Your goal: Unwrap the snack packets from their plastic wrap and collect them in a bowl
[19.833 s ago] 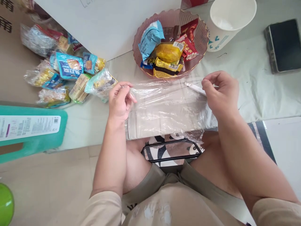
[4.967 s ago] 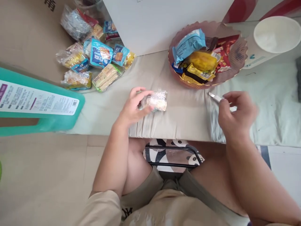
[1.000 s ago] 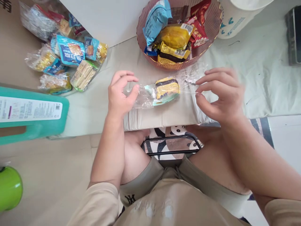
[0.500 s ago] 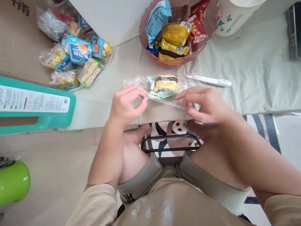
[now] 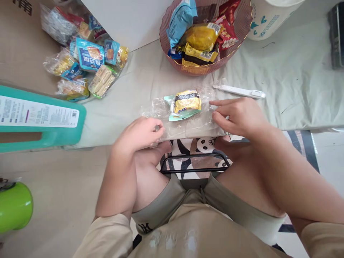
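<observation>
A sheet of clear plastic wrap (image 5: 188, 123) lies on the cloth-covered table edge with a yellow and teal snack packet (image 5: 185, 103) on it. My left hand (image 5: 141, 134) is closed, pinching the near left edge of the wrap. On the right, my right hand (image 5: 239, 116) pinches the wrap's right edge with thumb and fingers. A white pen-like cutter (image 5: 239, 91) rests just beyond my right hand.
A pink scalloped bowl (image 5: 197, 68) of snack packets stands behind the wrap. More wrapped snacks (image 5: 86, 68) are heaped at the back left by a white box (image 5: 129, 18). A teal stool (image 5: 40, 120) is at the left, a white cup (image 5: 264, 18) at the back right.
My left hand has drawn the wrap's left edge toward me, off the table edge. My right hand shifted slightly right along the wrap. The packet stays in the middle.
</observation>
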### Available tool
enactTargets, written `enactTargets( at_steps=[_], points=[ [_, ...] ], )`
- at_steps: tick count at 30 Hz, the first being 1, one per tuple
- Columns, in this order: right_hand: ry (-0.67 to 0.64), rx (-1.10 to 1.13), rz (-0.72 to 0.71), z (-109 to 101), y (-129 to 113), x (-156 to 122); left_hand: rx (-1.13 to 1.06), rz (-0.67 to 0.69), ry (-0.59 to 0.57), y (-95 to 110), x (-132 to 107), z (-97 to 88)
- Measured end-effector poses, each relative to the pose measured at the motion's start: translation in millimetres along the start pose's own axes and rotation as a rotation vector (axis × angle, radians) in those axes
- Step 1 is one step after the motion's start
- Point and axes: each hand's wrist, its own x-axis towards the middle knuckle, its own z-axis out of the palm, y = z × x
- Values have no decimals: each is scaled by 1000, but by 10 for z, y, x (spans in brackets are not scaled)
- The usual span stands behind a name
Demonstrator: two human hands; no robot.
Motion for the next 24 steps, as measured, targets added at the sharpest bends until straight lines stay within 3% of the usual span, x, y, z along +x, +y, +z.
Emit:
enactTargets(
  at_steps=[2,3,9,12,15,19,22,24],
  points=[
    [-27,-33,-44,1,3,9,-7,-47,22,-13,6,-6],
    [-13,-45,-49,2,-4,17,1,-59,102,-13,10,-1],
    [229,-68,42,128,-137,60,-30,-99,847,-35,162,81],
    [224,-129,62,234,-211,64,3,-4,1074,-113,314,86],
    [224,-174,36,311,-277,90,-106,23,1008,-190,463,67],
    [229,-90,-121,388,-353,185,-589,-100,880,-223,587,37],
    [96,-11,-181,461,-409,264,-962,-213,765,-219,602,-3],
    [1,5,-172,519,-438,302,-1038,-289,710,-236,606,-35]
  ],
)
